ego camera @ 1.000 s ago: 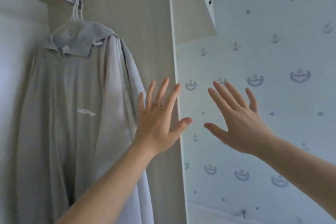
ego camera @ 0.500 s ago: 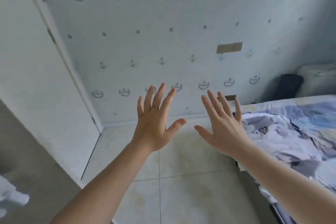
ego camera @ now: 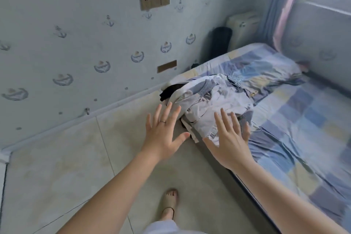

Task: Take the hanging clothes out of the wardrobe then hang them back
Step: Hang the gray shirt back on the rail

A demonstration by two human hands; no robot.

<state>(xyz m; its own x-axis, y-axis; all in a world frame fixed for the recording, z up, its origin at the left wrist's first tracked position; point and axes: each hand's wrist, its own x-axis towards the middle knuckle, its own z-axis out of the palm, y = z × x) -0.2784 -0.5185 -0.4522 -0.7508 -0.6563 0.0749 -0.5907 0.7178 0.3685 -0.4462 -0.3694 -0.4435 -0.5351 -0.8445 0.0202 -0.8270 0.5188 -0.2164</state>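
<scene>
Noted removal as likely done, with clothes [ego camera: 209, 100] heaped on bed [ego camera: 303, 123] corner at 1 o'clock from left hand [ego camera: 163, 135] and 12 o'clock from right hand [ego camera: 230, 144], both splayed, gripping nothing; left to do: pick up, rehang in wardrobe, out of view.

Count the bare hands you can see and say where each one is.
2. The left hand is held over the pale tiled floor; the right hand is spread in front of the crumpled pile of pale clothes on the blue patchwork bed. None looks hidden.
</scene>
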